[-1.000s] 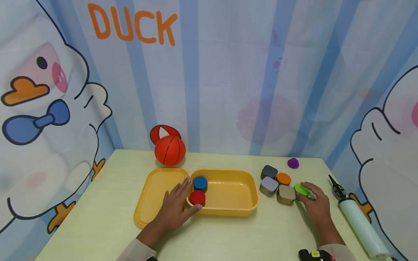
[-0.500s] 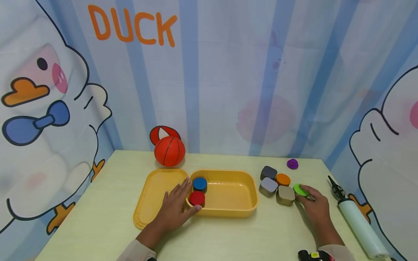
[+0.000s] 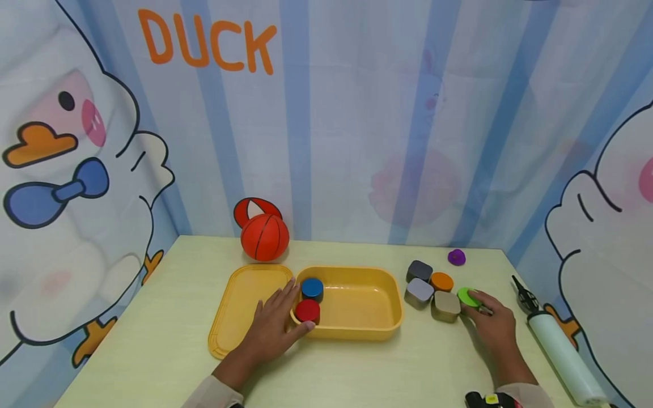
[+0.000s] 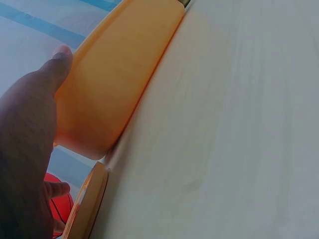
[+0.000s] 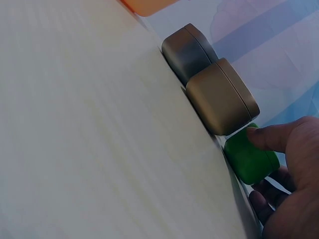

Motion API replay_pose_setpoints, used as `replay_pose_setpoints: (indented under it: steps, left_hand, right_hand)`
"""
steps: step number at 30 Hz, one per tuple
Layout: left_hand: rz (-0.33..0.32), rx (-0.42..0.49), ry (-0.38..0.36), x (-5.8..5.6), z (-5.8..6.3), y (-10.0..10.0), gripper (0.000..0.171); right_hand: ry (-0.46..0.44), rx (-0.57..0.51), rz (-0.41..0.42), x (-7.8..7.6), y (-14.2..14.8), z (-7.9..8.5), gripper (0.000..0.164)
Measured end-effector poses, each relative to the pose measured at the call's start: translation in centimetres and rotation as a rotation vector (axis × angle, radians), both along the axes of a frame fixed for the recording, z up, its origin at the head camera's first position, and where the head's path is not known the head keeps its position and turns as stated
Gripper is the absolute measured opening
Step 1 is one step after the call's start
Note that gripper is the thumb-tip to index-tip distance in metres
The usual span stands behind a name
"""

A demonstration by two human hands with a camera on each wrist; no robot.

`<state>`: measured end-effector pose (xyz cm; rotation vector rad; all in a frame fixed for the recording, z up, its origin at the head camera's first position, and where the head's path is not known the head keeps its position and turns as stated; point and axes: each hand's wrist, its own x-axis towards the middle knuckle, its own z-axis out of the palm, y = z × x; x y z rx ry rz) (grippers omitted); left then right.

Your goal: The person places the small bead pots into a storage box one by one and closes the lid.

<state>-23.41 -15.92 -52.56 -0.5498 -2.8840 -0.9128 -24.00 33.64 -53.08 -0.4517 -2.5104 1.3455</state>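
A yellow rectangular container [image 3: 357,333] stands in the middle of the table. In its left end sit a blue round tin [image 3: 312,288] and a red round tin [image 3: 308,310]. My left hand [image 3: 272,326] rests on the container's left end with its fingers extended; the thumb [image 4: 61,62] touches the near wall. At the right, my right hand [image 3: 495,326] pinches a small green tin [image 5: 249,157] between thumb and fingers. The green tin stands close beside a tan tin [image 3: 446,306]. Around that are an orange tin [image 3: 441,281], a light grey tin [image 3: 420,292] and a dark grey tin [image 3: 420,270].
The yellow lid [image 3: 232,317] lies left of the container, partly under the left hand. Behind it is a red basketball-shaped object [image 3: 264,237]. A purple object [image 3: 456,257] lies at the back right. A pale green cylinder with a black tip [image 3: 566,357] lies along the right edge.
The fingers of my right hand have shifted slightly on the green tin. My left hand and the container have stayed in place.
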Motion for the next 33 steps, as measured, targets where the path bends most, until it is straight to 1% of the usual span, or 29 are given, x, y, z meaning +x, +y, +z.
replay_pose_setpoints:
  steps: [3, 8, 16, 21, 25, 29, 33]
  left_hand:
    - [0.002, 0.002, -0.002, 0.1, 0.1, 0.0, 0.093]
    - [-0.001, 0.012, 0.000, 0.2, 0.3, 0.1, 0.093]
    - [-0.001, 0.010, -0.001, 0.2, 0.2, 0.1, 0.093]
    - [-0.001, 0.007, -0.004, 0.2, 0.2, 0.0, 0.094]
    - [-0.002, 0.007, -0.004, 0.3, 0.2, 0.0, 0.093]
    - [-0.005, 0.015, -0.006, 0.2, 0.2, 0.0, 0.093]
    - [-0.005, 0.022, -0.004, 0.2, 0.2, 0.0, 0.093]
  right_hand:
    - [0.007, -0.005, -0.014, 0.0, 0.0, -0.1, 0.050]
    - [0.049, -0.027, -0.051, 0.1, 0.1, -0.1, 0.053]
    - [0.160, -0.076, -0.103, 0.3, -0.1, 0.3, 0.051]
    - [0.239, -0.043, -0.111, 0.4, -0.7, 0.5, 0.049]
    - [0.302, -0.030, -0.106, 0.5, -1.1, 0.5, 0.047]
    - [0.372, -0.036, -0.078, 0.5, -1.5, 0.8, 0.046]
    - [0.480, -0.046, -0.041, 0.1, -2.2, 1.3, 0.043]
